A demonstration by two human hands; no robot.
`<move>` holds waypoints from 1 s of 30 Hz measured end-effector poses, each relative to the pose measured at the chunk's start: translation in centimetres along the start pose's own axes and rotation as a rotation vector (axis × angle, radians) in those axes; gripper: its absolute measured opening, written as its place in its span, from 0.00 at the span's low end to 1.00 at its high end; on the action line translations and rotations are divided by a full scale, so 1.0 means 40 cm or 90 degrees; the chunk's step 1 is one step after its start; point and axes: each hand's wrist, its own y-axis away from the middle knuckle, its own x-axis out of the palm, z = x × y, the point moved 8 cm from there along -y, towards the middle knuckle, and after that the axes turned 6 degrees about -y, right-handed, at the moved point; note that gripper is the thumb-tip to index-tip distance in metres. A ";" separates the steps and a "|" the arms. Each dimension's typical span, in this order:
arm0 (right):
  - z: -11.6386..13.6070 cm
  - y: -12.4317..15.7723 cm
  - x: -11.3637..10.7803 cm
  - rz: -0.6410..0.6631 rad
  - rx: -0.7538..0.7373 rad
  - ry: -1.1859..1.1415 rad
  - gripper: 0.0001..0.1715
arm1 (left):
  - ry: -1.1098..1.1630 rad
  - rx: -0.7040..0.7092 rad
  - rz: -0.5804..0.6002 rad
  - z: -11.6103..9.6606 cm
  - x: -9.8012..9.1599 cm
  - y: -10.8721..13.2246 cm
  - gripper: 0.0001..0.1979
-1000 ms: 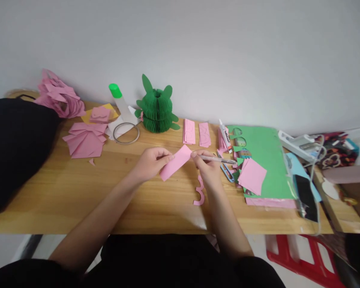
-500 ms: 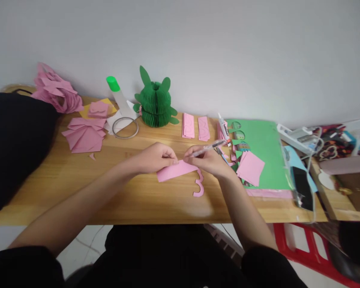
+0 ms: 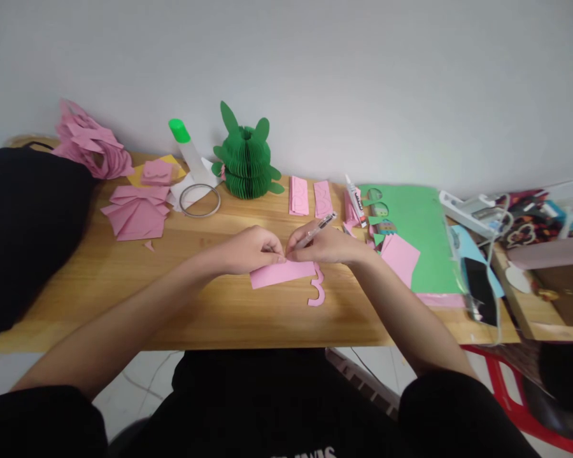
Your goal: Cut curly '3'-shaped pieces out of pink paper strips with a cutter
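My left hand point(image 3: 254, 250) is closed, its thumb and fingertips pressed together at the upper edge of a folded-looking pink paper strip point(image 3: 282, 274). My right hand point(image 3: 325, 245) grips a clear pen point(image 3: 319, 229), with its fingertips close beside the left ones over the strip. The pen's tip is hidden behind the fingers. Just right of the strip lies a pink curved cut-out point(image 3: 319, 295) shaped like a 3; its top end meets the strip's right end.
A green honeycomb paper figure point(image 3: 247, 162) stands by the wall. Marked pink paper pieces point(image 3: 298, 196) lie right of it, near a glue tube point(image 3: 356, 200). A green sheet point(image 3: 415, 229), a phone point(image 3: 481, 289) and pink squares point(image 3: 400, 257) are at right; a black bag point(image 3: 28, 235) is at left.
My right hand has shifted slightly left toward my left fingertips, and the pen has tilted more upright. The strip and the cut-out are nearly where they were.
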 end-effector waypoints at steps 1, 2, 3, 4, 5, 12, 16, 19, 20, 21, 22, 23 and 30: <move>0.000 0.001 0.001 -0.001 0.007 0.010 0.06 | -0.001 0.000 0.002 0.001 0.001 0.001 0.07; 0.000 0.002 0.000 -0.004 0.017 0.021 0.06 | -0.003 0.000 0.002 0.001 0.000 0.001 0.07; -0.002 0.004 -0.002 -0.008 0.025 0.030 0.05 | -0.004 0.000 0.003 0.000 0.000 0.003 0.06; -0.004 0.007 -0.006 -0.011 0.033 0.040 0.05 | -0.007 -0.001 0.006 0.000 -0.002 0.005 0.06; -0.007 0.009 -0.012 -0.011 0.041 0.049 0.04 | -0.014 -0.004 0.009 -0.001 -0.003 0.008 0.06; -0.042 0.040 -0.105 -0.057 0.071 0.073 0.05 | -0.111 -0.047 0.039 0.012 -0.016 0.031 0.08; -0.041 0.050 -0.113 -0.085 0.057 0.042 0.07 | -0.107 -0.038 0.037 0.013 -0.015 0.031 0.10; -0.035 0.044 -0.069 -0.049 0.055 0.048 0.09 | -0.085 -0.031 0.044 0.013 -0.006 0.025 0.10; -0.033 0.042 -0.051 -0.030 0.053 0.049 0.08 | -0.076 -0.031 0.045 0.014 -0.003 0.024 0.09; -0.031 0.039 -0.037 -0.014 0.049 0.049 0.07 | -0.065 -0.031 0.046 0.017 -0.001 0.023 0.09; -0.029 0.037 -0.027 -0.005 0.045 0.048 0.06 | -0.050 -0.031 0.048 0.020 0.002 0.022 0.08; -0.027 0.036 -0.021 -0.003 0.040 0.046 0.06 | -0.031 -0.031 0.048 0.023 0.005 0.022 0.08; -0.010 0.035 -0.018 -0.011 0.011 0.040 0.05 | 0.058 -0.017 -0.005 0.018 0.022 0.005 0.08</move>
